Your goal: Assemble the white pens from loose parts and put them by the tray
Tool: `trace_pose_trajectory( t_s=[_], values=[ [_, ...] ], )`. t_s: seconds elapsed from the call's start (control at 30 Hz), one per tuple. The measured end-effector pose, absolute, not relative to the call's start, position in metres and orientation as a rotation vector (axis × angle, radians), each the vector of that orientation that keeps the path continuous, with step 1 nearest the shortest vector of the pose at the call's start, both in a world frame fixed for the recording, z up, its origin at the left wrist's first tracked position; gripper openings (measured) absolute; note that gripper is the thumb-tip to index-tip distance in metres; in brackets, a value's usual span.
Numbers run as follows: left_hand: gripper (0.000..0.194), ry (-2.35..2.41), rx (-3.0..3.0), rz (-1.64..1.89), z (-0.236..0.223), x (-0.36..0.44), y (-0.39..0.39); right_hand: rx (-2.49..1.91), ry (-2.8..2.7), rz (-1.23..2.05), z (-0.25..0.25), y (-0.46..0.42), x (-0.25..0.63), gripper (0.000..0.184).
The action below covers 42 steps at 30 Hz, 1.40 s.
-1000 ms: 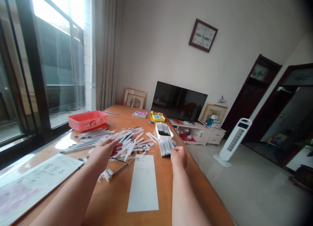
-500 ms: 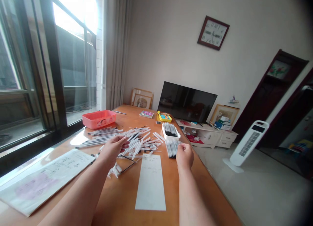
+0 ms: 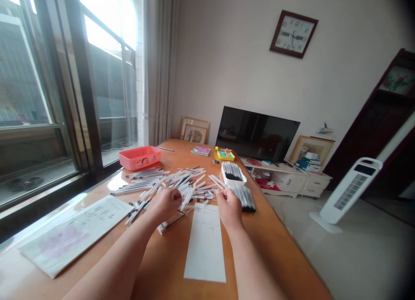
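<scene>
My left hand (image 3: 165, 203) is closed over the near side of a loose pile of white pen barrels and caps (image 3: 191, 183). Whatever its fingers pinch is too small to make out. Above the top edge of a white paper strip (image 3: 205, 248), my right hand (image 3: 229, 206) is also closed, thumb against fingers, its contents hidden. Just right of it lies a row of clear pens with black ends (image 3: 246, 199). Behind that row, a white tray (image 3: 234, 182) holds more black-ended pens. Dark thin refills (image 3: 175, 221) lie near my left hand.
A red plastic basket (image 3: 139, 158) stands at the left back, and a writing booklet (image 3: 78, 233) lies at the left front. Farther back are a colourful booklet (image 3: 200, 151) and a yellow box (image 3: 225, 154). The table's right edge (image 3: 285, 231) runs past my right forearm.
My right hand has moved left, away from the row of pens, to above the paper strip. My left hand has turned more palm-down over the pile. The view has shifted slightly.
</scene>
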State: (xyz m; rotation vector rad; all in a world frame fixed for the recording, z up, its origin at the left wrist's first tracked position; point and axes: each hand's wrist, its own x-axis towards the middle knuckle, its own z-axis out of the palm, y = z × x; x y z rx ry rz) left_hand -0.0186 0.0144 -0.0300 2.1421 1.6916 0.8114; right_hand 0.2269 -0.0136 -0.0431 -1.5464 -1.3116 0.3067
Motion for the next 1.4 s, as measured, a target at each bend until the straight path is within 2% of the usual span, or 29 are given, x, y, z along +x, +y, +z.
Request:
trace_pose_trajectory(
  t_s=[0.2, 0.4, 0.7, 0.9, 1.0, 1.23, 1.4],
  values=[
    [0.024, 1.888, 2.332, 0.54, -0.032, -0.006, 0.006, -1.507, -1.407, 0.296, -0.047, -0.014, 0.215, 0.029],
    [0.012, 1.967, 2.32, 0.475, -0.036, -0.002, 0.008, -1.507, -1.437, 0.319, -0.046, -0.015, 0.211, 0.028],
    [0.016, 1.943, 2.194, 0.622, -0.03, -0.015, 0.011, -1.544, -1.429, 0.377, -0.048, -0.011, 0.213, 0.026],
    [0.023, 1.688, 1.854, 0.918, -0.033, -0.03, 0.019, -1.508, -1.609, 0.475, -0.055, -0.015, 0.201, 0.016],
    [0.025, 1.563, 1.837, 0.947, -0.033, -0.031, 0.02, -1.492, -1.778, 0.502, -0.055, -0.022, 0.19, 0.013],
    [0.029, 1.502, 1.695, 0.965, -0.029, -0.03, 0.017, -1.511, -2.095, 0.285, -0.054, -0.033, 0.167, 0.023],
    [0.03, 1.454, 1.593, 1.036, -0.03, -0.031, 0.019, -1.562, -2.155, 0.135, -0.056, -0.035, 0.155, 0.021]
  ],
)
